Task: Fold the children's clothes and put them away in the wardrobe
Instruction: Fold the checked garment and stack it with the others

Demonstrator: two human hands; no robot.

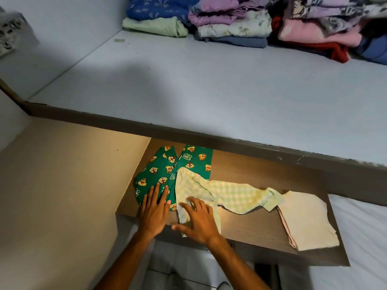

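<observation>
Green children's trousers (165, 168) with cartoon chipmunk print lie spread on a brown wooden board (255, 214). My left hand (154, 212) rests flat on their lower part, fingers together. A pale green checked garment (230, 193) overlaps the trousers' right edge and stretches right. My right hand (199, 220) presses on its lower left part with fingers spread. A folded cream-pink piece (307, 220) lies at the board's right end.
A white wardrobe shelf (199, 86) spans above the board, its grey front edge overhanging the trousers' top. Stacks of folded clothes (251, 19) sit at the shelf's back. A beige side panel (62, 195) stands at left. White bedding (366, 237) lies at right.
</observation>
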